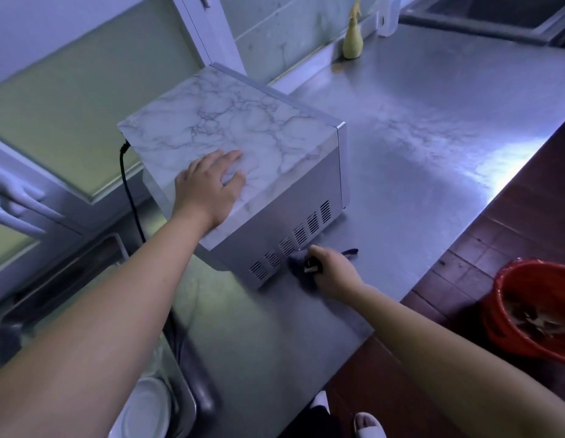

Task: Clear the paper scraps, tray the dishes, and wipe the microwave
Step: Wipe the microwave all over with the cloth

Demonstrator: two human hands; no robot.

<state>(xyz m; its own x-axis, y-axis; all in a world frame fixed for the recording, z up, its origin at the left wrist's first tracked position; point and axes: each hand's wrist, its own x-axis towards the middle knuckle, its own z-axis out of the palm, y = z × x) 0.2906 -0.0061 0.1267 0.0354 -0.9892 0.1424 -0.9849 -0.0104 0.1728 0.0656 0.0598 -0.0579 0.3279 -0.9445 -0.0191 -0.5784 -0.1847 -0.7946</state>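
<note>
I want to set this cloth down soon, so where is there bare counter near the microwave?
The widest bare steel counter lies right of the microwave, bordered by the spray bottle at the back wall and the counter's front edge. Left is crowded: cord, sink with dishes. The right hand and cloth fill the vented side's foot.

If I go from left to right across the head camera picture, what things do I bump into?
black cord → left hand resting flat on the microwave → right hand gripping the cloth → red bucket
</note>
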